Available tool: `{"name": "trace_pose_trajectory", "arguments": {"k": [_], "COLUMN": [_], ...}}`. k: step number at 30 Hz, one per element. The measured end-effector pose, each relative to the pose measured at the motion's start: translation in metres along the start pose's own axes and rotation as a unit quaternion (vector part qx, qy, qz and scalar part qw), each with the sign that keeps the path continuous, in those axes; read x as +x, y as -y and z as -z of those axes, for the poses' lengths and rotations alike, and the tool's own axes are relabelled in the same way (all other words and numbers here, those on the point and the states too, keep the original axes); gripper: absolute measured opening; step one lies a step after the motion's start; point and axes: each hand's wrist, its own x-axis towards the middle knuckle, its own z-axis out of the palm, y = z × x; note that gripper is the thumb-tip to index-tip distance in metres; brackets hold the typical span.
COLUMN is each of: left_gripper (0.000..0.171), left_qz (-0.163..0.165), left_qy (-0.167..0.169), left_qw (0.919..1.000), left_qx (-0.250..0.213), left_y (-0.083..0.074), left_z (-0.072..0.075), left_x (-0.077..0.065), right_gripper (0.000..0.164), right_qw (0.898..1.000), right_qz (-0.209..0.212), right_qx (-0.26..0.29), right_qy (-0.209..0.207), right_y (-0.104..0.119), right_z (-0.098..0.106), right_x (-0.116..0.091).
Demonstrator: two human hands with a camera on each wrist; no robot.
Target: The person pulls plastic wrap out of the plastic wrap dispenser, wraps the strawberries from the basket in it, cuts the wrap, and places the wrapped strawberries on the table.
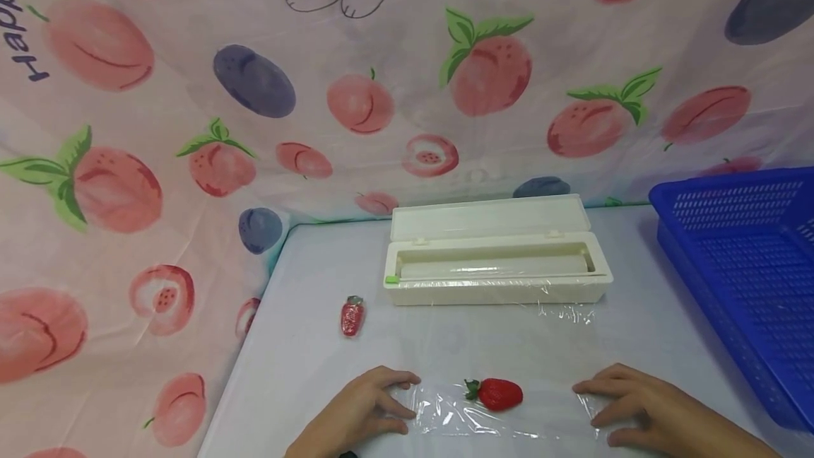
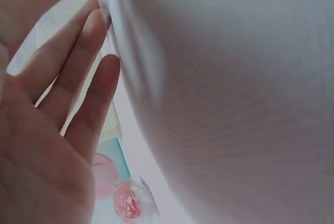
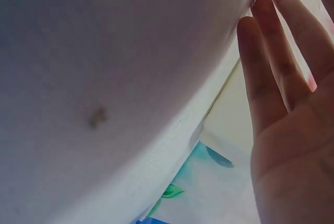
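In the head view a red strawberry [image 1: 500,394] with a green leafy top lies on a clear sheet of cling film [image 1: 445,412] at the front of the table. My left hand [image 1: 362,405] is at the film's left edge, fingers reaching in toward it. On the opposite side my right hand [image 1: 649,405] has its spread fingertips at the film's right edge. Both wrist views show fairly straight fingers, with the left fingers [image 2: 94,93] and right fingers [image 3: 263,72] down near the white tabletop. Neither wrist view shows the strawberry.
Behind the strawberry stands a white cling film box [image 1: 499,292], lid raised, with a roll inside. A film-wrapped strawberry [image 1: 352,316] lies to the left. The blue plastic basket [image 1: 706,316] is at the right edge. A fruit-print cloth [image 1: 394,34] hangs behind.
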Motion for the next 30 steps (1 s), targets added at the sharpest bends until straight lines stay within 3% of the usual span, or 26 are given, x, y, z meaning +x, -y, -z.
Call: {"name": "trace_pose_trajectory", "arguments": {"k": [6, 11, 19, 25, 30], "left_gripper": [0.013, 0.009, 0.009, 0.01, 0.007], "left_qz": [-0.03, -0.04, -0.053, -0.047, -0.018], "left_qy": [-0.026, -0.038, -0.056, -0.08, -0.084], "left_qw": [0.9985, 0.9975, 0.9969, 0.9957, 0.9962], "left_qx": [0.038, 0.045, 0.013, 0.003, 0.015], "left_y": [-0.003, -0.002, 0.003, 0.003, 0.0], "left_z": [0.0, 0.0, -0.001, -0.001, 0.0], "left_x": [0.0, -0.001, -0.005, -0.004, -0.003], "right_gripper": [0.014, 0.011, 0.027, 0.031, 0.03], "right_qw": [0.997, 0.995, 0.992, 0.985, 0.988], "right_qz": [0.034, 0.026, -0.011, -0.004, -0.065], "right_qx": [-0.064, -0.095, -0.127, -0.166, -0.138], "right_qy": [-0.015, 0.002, -0.014, -0.034, -0.014], "right_y": [0.002, 0.004, 0.004, 0.006, 0.011], "right_z": [0.002, 0.002, 0.0, -0.002, -0.003], "right_x": [0.003, 0.005, 0.0, -0.001, 0.001]}}
